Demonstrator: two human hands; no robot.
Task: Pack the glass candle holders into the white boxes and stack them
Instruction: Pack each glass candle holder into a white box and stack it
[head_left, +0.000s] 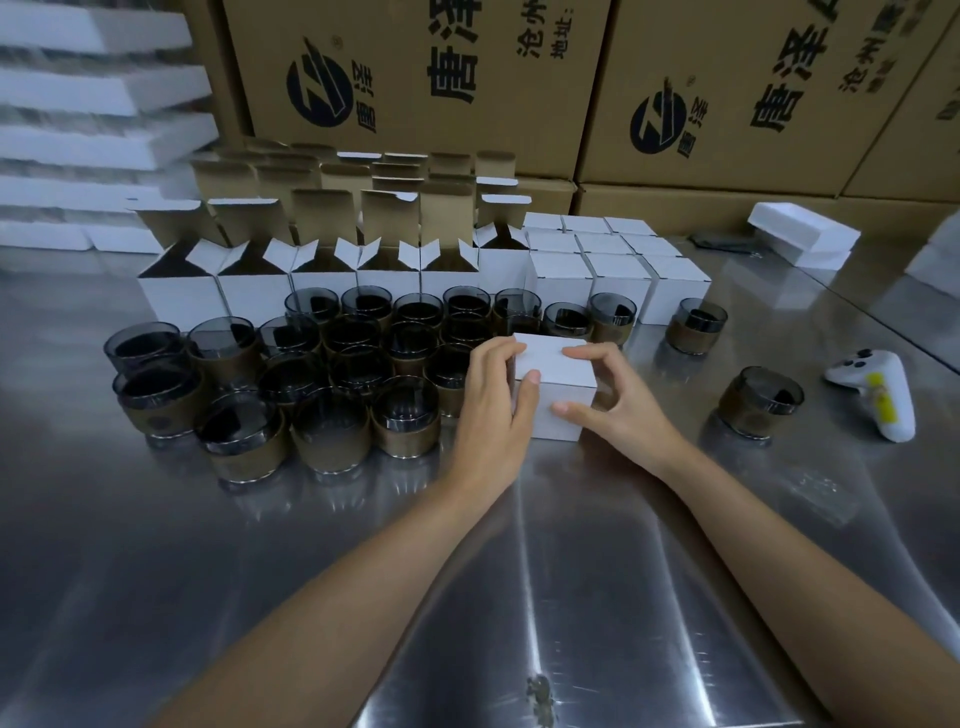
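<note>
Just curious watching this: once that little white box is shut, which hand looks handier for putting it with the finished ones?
Probably the right hand. The closed boxes stand behind and to the right of the box it grips, while the left hand sits beside the crowded glass holders.

You are working in dim, cool light; soft overhead glare streaks the steel surface (597, 597) below your arms. The wide lens bends the edges, and the foam sheets (93, 93) at upper left blur.

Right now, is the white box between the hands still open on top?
No, the white box is closed, its top flat under the fingertips of both hands, left and right.
</note>
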